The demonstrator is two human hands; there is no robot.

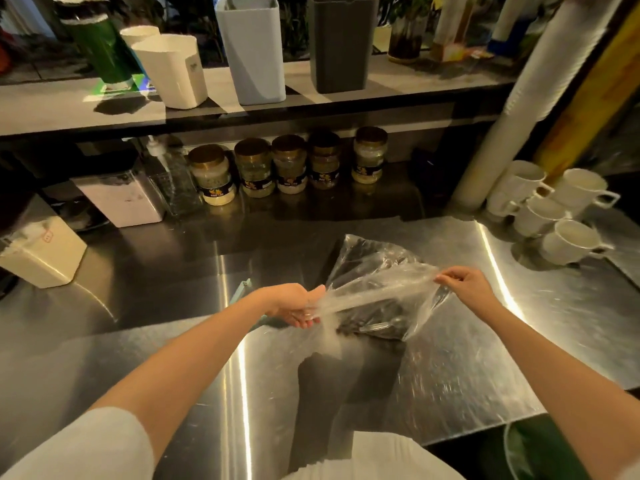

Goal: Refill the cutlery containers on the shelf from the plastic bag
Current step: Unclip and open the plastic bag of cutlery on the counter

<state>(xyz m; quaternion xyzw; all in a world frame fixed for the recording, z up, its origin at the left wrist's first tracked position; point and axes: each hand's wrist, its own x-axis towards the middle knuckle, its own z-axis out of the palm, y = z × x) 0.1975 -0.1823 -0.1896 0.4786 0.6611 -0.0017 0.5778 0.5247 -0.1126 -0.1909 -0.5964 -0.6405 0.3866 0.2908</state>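
- Both hands, left hand [298,306] and right hand [464,284], pinch the plastic bag [377,289] stretched taut, mid-counter [450,375].
- Dark cutlery fills it.
- Far shelf [69,109]: grey container [252,46], dark container [341,43].

Shelf [52,109]: four upright vessels were counted, namely two white containers [173,71], one pale grey container [252,50] and one dark grey container [341,43]. One green cylinder [100,46] was also recorded.

Counter [450,375]: five gold-lidded jars [254,168], one pump bottle [162,161], one clear canister [121,199], one white box [45,251] and one plastic bag [377,271].

White mugs [571,240] numbered at least four; the pile prevented an exact total. The dark cutlery [377,323] inside the bag could not be counted.

Two hands were in view: one left hand [294,304] and one right hand [464,282].
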